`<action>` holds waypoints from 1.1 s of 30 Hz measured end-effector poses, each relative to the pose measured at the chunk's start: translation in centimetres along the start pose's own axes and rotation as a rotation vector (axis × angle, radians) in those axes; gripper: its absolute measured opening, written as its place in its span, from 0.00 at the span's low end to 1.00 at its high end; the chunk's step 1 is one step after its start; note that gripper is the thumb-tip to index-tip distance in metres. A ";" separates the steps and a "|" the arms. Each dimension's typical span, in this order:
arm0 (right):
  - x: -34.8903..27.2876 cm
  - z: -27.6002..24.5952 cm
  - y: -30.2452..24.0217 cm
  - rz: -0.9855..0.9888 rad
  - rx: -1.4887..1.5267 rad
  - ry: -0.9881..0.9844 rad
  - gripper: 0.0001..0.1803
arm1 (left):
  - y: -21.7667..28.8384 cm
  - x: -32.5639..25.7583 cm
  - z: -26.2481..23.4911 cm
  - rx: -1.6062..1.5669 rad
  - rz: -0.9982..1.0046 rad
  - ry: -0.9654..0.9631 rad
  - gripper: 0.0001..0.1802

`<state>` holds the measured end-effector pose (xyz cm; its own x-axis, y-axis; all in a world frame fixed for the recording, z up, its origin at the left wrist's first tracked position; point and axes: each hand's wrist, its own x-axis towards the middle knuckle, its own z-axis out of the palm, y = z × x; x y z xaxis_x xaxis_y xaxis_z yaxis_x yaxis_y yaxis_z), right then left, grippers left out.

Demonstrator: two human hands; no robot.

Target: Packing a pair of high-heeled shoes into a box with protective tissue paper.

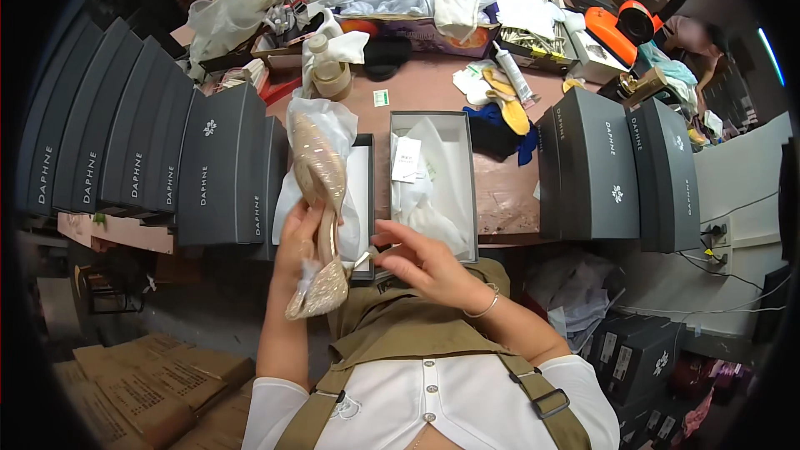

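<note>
Left hand: your left hand [300,240] grips the shoe [319,292] around its middle, seemingly to steady it with one side open to you.
Right hand: your right hand [427,265] is partly open, fingers bent, beside the shoe; whether it pinches the pale strip [363,259] there, you cannot tell from this view.
Shoe: raised at the table's near edge, toe toward you, heel over the paper [345,119], which likely guards its glitter.
Open box: the box [473,208] lies just right of the shoe, probably for easy reach, with tissue [427,221] and a white tag [407,159] inside.
Side boxes: left boxes [221,171] and right boxes [593,175] stand upright, apparently to leave working room between them.
</note>
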<state>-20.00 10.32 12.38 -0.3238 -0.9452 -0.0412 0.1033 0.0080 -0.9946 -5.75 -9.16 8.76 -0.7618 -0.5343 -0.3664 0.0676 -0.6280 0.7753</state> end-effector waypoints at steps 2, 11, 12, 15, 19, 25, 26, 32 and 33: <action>0.6 -1.9 2.2 -0.051 -0.438 0.064 0.18 | 1.1 2.8 -1.5 0.421 0.187 0.081 0.29; 3.4 -5.2 14.1 0.133 -1.244 0.055 0.18 | -3.8 2.5 4.3 1.338 0.634 -0.211 0.28; 3.7 -5.7 13.9 0.155 -1.140 0.028 0.18 | -5.0 2.1 5.5 1.637 0.673 -0.255 0.31; 4.5 -8.4 9.9 0.276 -0.655 -0.020 0.21 | -6.0 2.2 5.7 1.405 0.651 -0.147 0.37; 2.7 -10.2 4.7 0.544 0.123 -0.039 0.19 | -5.4 1.6 5.5 0.594 0.414 -0.070 0.43; -1.4 -4.7 -3.4 -0.203 -1.112 -0.418 0.09 | -5.4 -0.5 5.9 -0.110 0.041 0.008 0.39; -1.4 -4.5 -3.4 -0.258 -1.210 -0.406 0.09 | -5.1 -0.9 6.1 -0.196 0.030 0.046 0.36; 1.0 -1.6 -0.9 -0.752 -1.339 0.214 0.17 | -3.2 -1.7 8.2 -0.570 0.233 0.279 0.29; 1.0 0.3 0.5 -0.704 -1.322 0.209 0.17 | -3.6 -0.7 7.3 -0.576 0.245 0.321 0.30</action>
<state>-19.99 9.32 11.87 -0.0809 -0.8199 0.5668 -0.9835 -0.0265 -0.1788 -10.13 -2.43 10.01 -0.4591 -0.7838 -0.4182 0.6115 -0.6203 0.4913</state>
